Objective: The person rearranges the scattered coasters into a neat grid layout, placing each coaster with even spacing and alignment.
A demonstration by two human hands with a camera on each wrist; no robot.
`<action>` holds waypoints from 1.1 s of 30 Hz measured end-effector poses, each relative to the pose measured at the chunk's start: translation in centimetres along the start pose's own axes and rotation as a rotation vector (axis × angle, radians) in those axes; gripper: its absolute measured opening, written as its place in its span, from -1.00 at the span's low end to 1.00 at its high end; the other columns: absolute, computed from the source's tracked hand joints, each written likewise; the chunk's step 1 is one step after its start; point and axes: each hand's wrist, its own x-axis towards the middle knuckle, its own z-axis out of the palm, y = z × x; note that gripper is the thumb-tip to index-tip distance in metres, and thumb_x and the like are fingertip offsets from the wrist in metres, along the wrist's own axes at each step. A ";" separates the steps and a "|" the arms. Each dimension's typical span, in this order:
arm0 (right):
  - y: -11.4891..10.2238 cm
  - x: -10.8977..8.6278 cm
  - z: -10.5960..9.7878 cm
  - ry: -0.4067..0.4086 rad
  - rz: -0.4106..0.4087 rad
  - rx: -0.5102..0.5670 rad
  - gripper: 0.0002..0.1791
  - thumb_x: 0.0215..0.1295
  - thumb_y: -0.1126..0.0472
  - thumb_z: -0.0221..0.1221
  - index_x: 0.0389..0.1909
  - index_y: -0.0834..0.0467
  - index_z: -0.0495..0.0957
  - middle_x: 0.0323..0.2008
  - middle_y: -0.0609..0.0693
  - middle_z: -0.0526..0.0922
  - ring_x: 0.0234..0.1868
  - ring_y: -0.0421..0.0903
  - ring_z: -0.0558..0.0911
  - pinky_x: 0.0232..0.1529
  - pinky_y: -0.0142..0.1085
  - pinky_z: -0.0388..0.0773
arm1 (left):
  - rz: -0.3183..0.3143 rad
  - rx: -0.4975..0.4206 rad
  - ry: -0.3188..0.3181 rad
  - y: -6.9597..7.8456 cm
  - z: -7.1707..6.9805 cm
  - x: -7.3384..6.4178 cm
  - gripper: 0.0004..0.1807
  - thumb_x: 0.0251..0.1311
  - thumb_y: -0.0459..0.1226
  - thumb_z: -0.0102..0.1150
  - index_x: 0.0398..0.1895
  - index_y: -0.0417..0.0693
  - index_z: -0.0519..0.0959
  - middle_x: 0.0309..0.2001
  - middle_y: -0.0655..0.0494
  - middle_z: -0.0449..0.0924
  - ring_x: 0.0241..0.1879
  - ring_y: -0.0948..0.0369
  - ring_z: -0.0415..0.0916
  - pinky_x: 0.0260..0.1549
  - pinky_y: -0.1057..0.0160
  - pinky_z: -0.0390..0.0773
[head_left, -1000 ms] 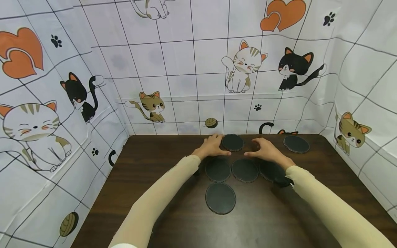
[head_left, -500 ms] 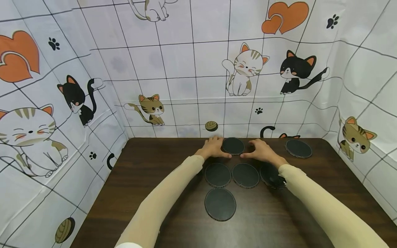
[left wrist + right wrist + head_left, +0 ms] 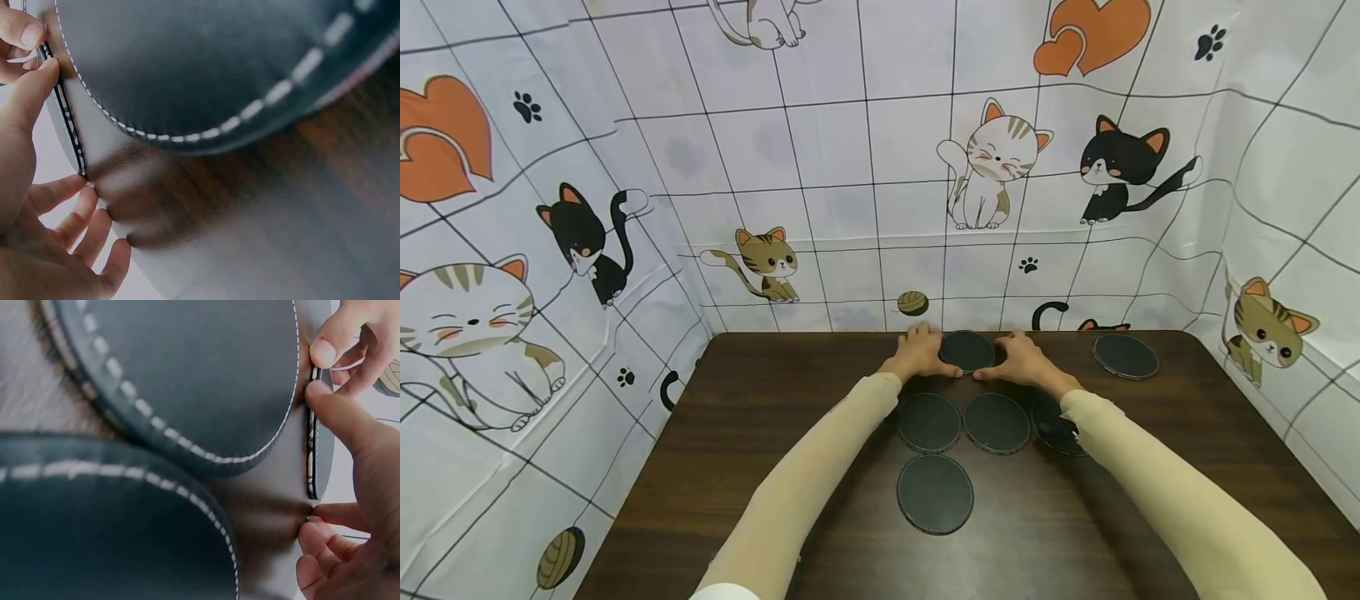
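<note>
At the back of the table lies a round black coaster [image 3: 967, 352] with white edge stitching, framed by both hands. The left hand [image 3: 917, 354] grips its left side, thumb at the near edge, fingers spread toward the back. On the other side the right hand [image 3: 1021, 362] grips it likewise. The left wrist view shows this coaster [image 3: 70, 125] edge-on, thumb and index finger of the left hand touching its rim. Both thumbs meet the near rim of the coaster [image 3: 312, 444] in the right wrist view. The coaster's sides are partly hidden by the fingers.
Three like coasters form a row nearer me: left [image 3: 929, 422], middle [image 3: 997, 422] and right [image 3: 1055, 423], partly under the right sleeve. Another coaster [image 3: 935, 493] lies in front; one more [image 3: 1125, 356] is at the back right. Cat-print sheeting [image 3: 827, 208] surrounds the brown table [image 3: 760, 392].
The right hand has moved left and closed in on the back coaster; both thumbs now reach its near edge. The left hand has barely shifted. The other coasters stay in place.
</note>
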 end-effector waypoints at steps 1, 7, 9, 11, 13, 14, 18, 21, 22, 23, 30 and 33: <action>0.0 0.0 0.1 0.001 -0.001 0.004 -0.01 0.19 -0.20 0.43 0.32 0.51 0.37 0.22 0.52 0.28 0.21 0.48 0.34 0.12 0.34 0.34 | -0.002 0.001 0.003 0.0 0.0 0.0 0.00 0.12 0.39 0.26 0.53 0.08 0.33 0.35 -0.08 0.25 0.30 -0.06 0.20 0.25 -0.12 0.25; -0.1 -0.3 1.1 -0.015 0.013 0.006 -0.04 0.20 -0.18 0.43 0.29 0.52 0.40 0.16 0.46 0.34 0.11 0.40 0.43 0.10 0.30 0.37 | -0.009 -0.019 0.000 -0.1 0.6 -0.5 -0.05 0.06 0.38 0.32 0.43 0.05 0.45 0.31 -0.07 0.32 0.26 -0.05 0.27 0.22 -0.13 0.31; -0.1 -0.6 1.5 -0.020 0.016 0.004 -0.04 0.19 -0.19 0.43 0.28 0.53 0.41 0.16 0.46 0.34 0.09 0.40 0.46 0.10 0.29 0.38 | -0.011 -0.043 -0.007 -0.2 1.1 -0.6 -0.07 0.05 0.36 0.36 0.40 0.04 0.47 0.29 -0.05 0.35 0.25 -0.04 0.29 0.21 -0.12 0.32; -0.1 -0.7 1.8 -0.018 0.015 0.000 -0.04 0.18 -0.20 0.44 0.27 0.53 0.42 0.15 0.46 0.35 0.07 0.40 0.47 0.09 0.30 0.38 | -0.013 -0.070 -0.011 -0.3 1.6 -0.6 -0.08 0.04 0.33 0.39 0.38 0.02 0.49 0.28 -0.04 0.36 0.24 -0.03 0.29 0.20 -0.11 0.33; -0.2 -0.9 2.0 -0.013 0.011 -0.009 -0.04 0.17 -0.22 0.44 0.25 0.52 0.44 0.15 0.46 0.37 0.05 0.40 0.49 0.08 0.30 0.40 | -0.016 -0.106 -0.016 -0.4 1.7 -0.5 -0.10 0.02 0.29 0.44 0.35 -0.01 0.51 0.25 -0.02 0.39 0.21 -0.02 0.31 0.18 -0.09 0.34; -0.2 -0.9 2.0 -0.010 0.010 -0.018 -0.04 0.16 -0.23 0.44 0.24 0.52 0.45 0.14 0.45 0.38 0.04 0.40 0.50 0.07 0.29 0.41 | -0.014 -0.120 -0.018 -0.4 1.8 -0.5 -0.10 0.01 0.28 0.46 0.34 -0.03 0.52 0.24 -0.01 0.39 0.19 -0.01 0.31 0.17 -0.08 0.35; -0.4 -1.2 1.6 0.010 0.006 -0.040 -0.04 0.13 -0.26 0.44 0.21 0.50 0.48 0.12 0.42 0.42 -0.01 0.35 0.54 0.02 0.22 0.48 | 0.005 -0.164 -0.019 -0.3 1.4 -0.2 -0.11 -0.02 0.24 0.52 0.29 -0.09 0.55 0.19 -0.01 0.43 0.14 -0.01 0.35 0.12 -0.07 0.36; -0.4 -1.5 1.0 0.025 0.006 -0.048 -0.03 0.13 -0.26 0.45 0.22 0.50 0.48 0.12 0.41 0.42 -0.02 0.33 0.56 0.01 0.19 0.50 | 0.034 -0.182 -0.004 -0.1 1.0 0.0 -0.12 -0.04 0.24 0.53 0.25 -0.11 0.58 0.15 0.01 0.48 0.12 -0.01 0.40 0.09 -0.07 0.38; -0.5 -1.6 0.6 0.032 0.006 -0.051 -0.03 0.13 -0.26 0.45 0.22 0.50 0.47 0.12 0.41 0.42 -0.02 0.33 0.56 0.01 0.19 0.50 | 0.043 -0.191 0.004 0.0 0.8 0.0 -0.12 -0.05 0.25 0.53 0.23 -0.11 0.59 0.13 0.02 0.51 0.10 0.01 0.41 0.08 -0.06 0.39; -0.5 -1.7 0.3 0.039 0.005 -0.052 -0.03 0.13 -0.25 0.45 0.23 0.50 0.47 0.11 0.41 0.42 -0.02 0.32 0.56 0.01 0.18 0.51 | 0.054 -0.200 0.014 0.1 0.5 0.0 -0.12 -0.05 0.25 0.53 0.23 -0.11 0.60 0.12 0.03 0.53 0.10 0.01 0.43 0.08 -0.06 0.40; -0.9 -3.0 -2.4 0.099 -0.028 -0.050 -0.01 0.13 -0.24 0.46 0.24 0.53 0.44 0.07 0.41 0.42 -0.07 0.25 0.55 -0.06 0.14 0.53 | 0.124 -0.230 0.094 1.3 -1.7 -0.9 -0.08 -0.03 0.25 0.51 0.28 -0.14 0.54 0.09 0.01 0.50 0.08 0.06 0.41 0.10 -0.08 0.39; -1.2 -4.3 -3.3 0.121 -0.050 -0.050 0.00 0.11 -0.24 0.47 0.24 0.52 0.45 0.01 0.36 0.44 -0.13 0.18 0.53 -0.13 0.08 0.54 | 0.142 -0.217 0.121 2.0 -2.4 -1.8 -0.06 -0.05 0.29 0.49 0.28 -0.12 0.53 0.08 0.02 0.47 0.08 0.08 0.41 0.10 -0.06 0.39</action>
